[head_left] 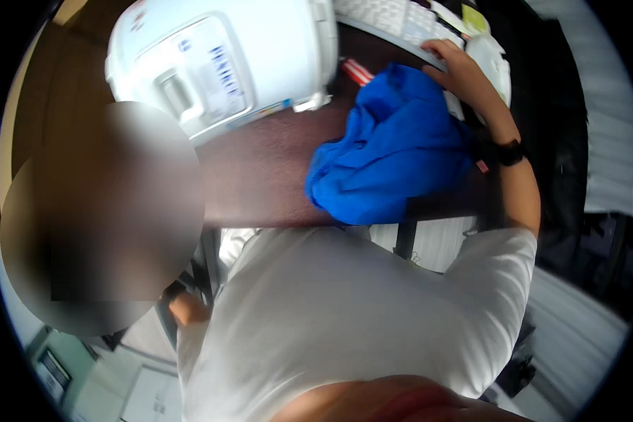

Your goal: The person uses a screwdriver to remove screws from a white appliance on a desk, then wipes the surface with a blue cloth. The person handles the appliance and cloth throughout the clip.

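My right hand (464,74) reaches past the right side of a crumpled blue cloth (394,144), possibly a garment or a bag. Its fingers are spread and curve slightly, with nothing seen in them. The fingertips lie by the edge of a white keyboard (383,15), and the thumb is close to the top of the cloth; whether either touches, I cannot tell. A dark band (511,152) circles my right wrist. Of my left arm only a short piece of bare skin (188,308) shows below the sleeve; a blurred round patch lies over the area beyond it, and the hand is not visible.
A large white rounded case (260,53) with a handle and a label stands on the dark brown table (253,172). Between it and the cloth lies a small red-and-white item (357,72). White and yellow-green items (475,19) crowd the far right. The table's front edge meets my shirt.
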A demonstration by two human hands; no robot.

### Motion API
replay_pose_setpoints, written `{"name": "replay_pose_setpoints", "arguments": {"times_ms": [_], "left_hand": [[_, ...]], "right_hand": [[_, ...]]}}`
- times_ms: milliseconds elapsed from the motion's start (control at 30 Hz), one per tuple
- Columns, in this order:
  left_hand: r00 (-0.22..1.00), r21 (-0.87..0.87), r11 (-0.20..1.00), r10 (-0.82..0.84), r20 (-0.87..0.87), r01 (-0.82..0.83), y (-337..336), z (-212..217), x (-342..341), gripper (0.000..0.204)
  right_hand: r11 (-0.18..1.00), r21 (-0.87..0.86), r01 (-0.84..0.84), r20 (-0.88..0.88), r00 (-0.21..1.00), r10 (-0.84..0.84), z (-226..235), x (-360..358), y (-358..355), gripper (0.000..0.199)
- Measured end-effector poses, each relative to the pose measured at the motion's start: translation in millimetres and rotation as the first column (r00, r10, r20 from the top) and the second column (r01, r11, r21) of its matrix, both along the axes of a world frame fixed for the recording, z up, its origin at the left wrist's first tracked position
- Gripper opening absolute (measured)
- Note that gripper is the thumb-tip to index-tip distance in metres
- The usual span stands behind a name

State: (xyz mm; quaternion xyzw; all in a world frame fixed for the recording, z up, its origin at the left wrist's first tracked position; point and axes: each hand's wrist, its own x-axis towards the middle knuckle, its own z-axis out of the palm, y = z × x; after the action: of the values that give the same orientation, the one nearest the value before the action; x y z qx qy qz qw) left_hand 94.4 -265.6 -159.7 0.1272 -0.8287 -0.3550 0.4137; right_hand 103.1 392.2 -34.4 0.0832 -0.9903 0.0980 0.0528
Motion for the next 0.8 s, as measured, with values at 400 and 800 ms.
{"name": "replay_pose_setpoints", "arguments": {"times_ms": [400,800], "left_hand": [[0.874,-0.280,0.876,0.451,0.181,-0.394,-19.5,40.1,25.6,0.030],[0.137,0.285,0.171,-0.981,0.137,0.943,242.2,152.9,5.5,0.027]], "right_hand": [[0.969,-0.135,0.207,0.168,0.968,-0.184,-9.3,12.8,-10.3,0.027],[0.749,-0.603,0.275,0.177,0.962,-0.210,27.6,77.3,-25.2,0.018]]}}
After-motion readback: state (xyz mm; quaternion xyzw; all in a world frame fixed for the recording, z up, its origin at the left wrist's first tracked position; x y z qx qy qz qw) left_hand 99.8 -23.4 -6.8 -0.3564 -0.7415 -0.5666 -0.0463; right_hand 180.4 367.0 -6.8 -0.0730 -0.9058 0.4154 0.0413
